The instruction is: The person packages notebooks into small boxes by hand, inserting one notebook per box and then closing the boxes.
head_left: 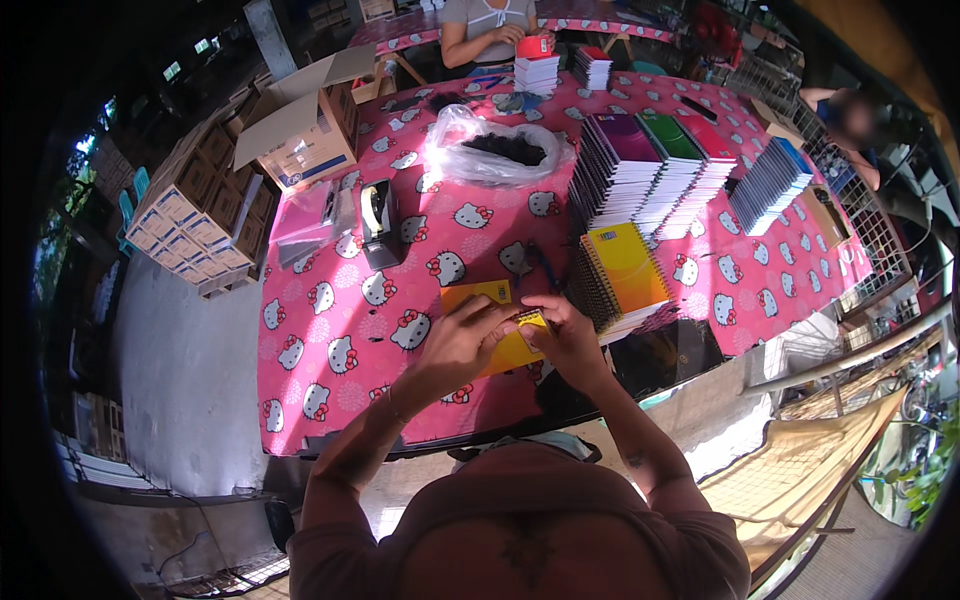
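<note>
Close to the table's near edge, both my hands are closed on a yellow spiral notebook [513,353]. My left hand [465,342] grips its left side with bent fingers. At the upper right end, by the dark coil, my right hand [570,343] pinches it with thumb and fingers. The fingers hide part of the notebook and the coil's end. Just right of my right hand stands a tall stack of yellow spiral notebooks [628,262]. Behind the held notebook a dark, thin tool [543,268] lies on the cloth, its kind unclear.
A clear plastic bag [440,150] holds black coils. Left of it are a tape dispenser [380,230], plastic sleeves [303,222] and an open carton [300,140]. Purple, green and red notebook stacks [655,140] and a blue-topped stack [770,190] stand right. A person [490,28] works across the table.
</note>
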`<state>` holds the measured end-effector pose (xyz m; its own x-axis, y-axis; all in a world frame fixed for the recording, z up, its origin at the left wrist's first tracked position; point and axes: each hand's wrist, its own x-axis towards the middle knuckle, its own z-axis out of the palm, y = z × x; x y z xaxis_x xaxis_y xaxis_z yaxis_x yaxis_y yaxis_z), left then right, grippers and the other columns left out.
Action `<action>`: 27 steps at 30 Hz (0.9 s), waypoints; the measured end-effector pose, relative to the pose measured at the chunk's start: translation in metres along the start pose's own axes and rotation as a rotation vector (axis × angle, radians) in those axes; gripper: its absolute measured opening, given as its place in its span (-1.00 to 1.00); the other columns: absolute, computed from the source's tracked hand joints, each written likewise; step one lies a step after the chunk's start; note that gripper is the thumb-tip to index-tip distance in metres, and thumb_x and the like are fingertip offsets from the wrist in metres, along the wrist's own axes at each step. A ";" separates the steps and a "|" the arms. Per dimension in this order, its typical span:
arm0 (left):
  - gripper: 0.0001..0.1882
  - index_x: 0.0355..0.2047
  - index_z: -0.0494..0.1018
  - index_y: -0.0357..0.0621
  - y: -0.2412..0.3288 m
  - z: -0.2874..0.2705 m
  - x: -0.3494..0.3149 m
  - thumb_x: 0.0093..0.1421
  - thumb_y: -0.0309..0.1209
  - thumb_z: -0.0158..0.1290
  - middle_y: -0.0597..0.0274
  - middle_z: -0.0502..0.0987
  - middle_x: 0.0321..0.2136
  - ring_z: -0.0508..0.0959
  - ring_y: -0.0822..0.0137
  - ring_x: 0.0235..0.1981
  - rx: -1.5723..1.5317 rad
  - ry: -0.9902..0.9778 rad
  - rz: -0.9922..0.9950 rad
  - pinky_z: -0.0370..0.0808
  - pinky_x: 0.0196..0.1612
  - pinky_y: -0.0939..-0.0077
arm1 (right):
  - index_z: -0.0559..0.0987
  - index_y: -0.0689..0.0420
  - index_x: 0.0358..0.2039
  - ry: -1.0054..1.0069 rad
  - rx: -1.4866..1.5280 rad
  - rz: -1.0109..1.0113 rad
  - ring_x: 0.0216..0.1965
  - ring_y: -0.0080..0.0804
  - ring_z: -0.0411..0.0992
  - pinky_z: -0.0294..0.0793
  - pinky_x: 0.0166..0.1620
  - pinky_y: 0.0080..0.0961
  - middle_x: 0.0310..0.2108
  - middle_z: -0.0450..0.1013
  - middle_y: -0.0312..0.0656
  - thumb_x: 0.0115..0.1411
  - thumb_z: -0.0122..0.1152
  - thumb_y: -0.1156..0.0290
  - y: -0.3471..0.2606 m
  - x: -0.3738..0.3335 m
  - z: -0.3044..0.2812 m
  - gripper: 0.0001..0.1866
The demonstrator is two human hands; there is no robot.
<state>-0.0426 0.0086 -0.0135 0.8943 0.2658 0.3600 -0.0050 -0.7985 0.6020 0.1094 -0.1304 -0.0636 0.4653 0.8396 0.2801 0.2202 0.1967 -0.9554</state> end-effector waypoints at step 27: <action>-0.71 -0.21 0.54 -0.17 0.072 0.009 0.110 0.00 -0.59 0.18 0.14 0.51 -0.12 0.55 0.10 -0.13 0.318 0.385 0.613 0.54 -0.10 0.31 | 0.38 0.21 0.24 0.220 -0.681 -0.174 0.11 -0.01 0.46 0.40 0.17 -0.23 0.15 0.40 0.12 0.01 0.50 0.38 -0.074 -0.009 -0.140 -0.23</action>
<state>0.0597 -0.0250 0.0631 0.5556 -0.1494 0.8179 -0.2664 -0.9639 0.0049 0.2095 -0.2232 0.0175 0.5209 0.6900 0.5027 0.7566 -0.1004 -0.6462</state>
